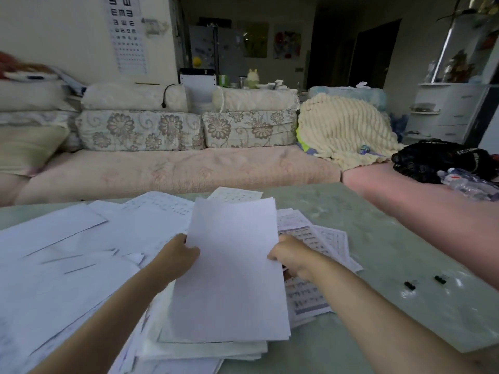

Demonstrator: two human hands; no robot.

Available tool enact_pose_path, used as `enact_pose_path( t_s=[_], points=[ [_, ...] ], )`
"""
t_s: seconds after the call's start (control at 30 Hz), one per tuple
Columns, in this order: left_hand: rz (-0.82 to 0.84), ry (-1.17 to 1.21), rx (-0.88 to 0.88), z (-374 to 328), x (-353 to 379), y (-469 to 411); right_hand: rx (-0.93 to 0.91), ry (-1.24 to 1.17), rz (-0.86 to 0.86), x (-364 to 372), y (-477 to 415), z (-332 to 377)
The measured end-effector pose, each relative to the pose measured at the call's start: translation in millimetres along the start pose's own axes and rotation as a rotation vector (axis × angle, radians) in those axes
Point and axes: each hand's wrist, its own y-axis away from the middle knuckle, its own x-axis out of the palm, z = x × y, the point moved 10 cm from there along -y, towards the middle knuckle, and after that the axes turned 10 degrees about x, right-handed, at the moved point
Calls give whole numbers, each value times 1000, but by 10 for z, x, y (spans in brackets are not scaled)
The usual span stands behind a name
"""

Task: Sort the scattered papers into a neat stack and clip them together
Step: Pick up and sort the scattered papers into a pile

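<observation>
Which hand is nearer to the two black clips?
Right. The right hand grips the sheet on the side facing the clips; the left hand grips its opposite edge.

Person's body, what shows: two bare arms. Left forearm (108, 314) and right forearm (378, 306) are uncovered the whole way from the near edge to the wrists, slim, smooth, tapering toward the wrist. Left hand (176, 259) and right hand (293, 259) bare as well, rounded knuckles. Thumbs visible, most fingers out of sight. Left forearm's outline is motion-blurred near the elbow end. Nails too small to tell.
</observation>
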Motion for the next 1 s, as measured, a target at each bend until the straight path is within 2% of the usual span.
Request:
enact_pose_path(
  t_s=[0.17, 0.27, 0.33, 0.5, 0.6, 0.7, 0.83, 1.0],
  points=[
    [57, -278, -18, 540, -99, 41, 63, 158, -19, 579, -73, -42],
    [119, -513, -57, 806, -31, 67, 65, 385, -120, 657, -78, -32],
    [135, -536, -79, 882, 8, 78, 102, 484, -184, 625, -110, -66],
    [135, -491, -68, 784, 61, 81, 100, 421, -163, 648, -124, -86],
    [124, -528, -57, 693, 48, 112, 83, 295, -138, 535, -118, -118],
    [63, -559, 29, 402, 15, 116, 42, 243, -179, 200, -100, -89],
    [-24, -385, 268, -232, 202, 91, -59, 320, -352, -475, -106, -79],
    [158, -430, 461, -811, 980, -39, 44, 250, -475, -1209, -257, -549]
  ],
)
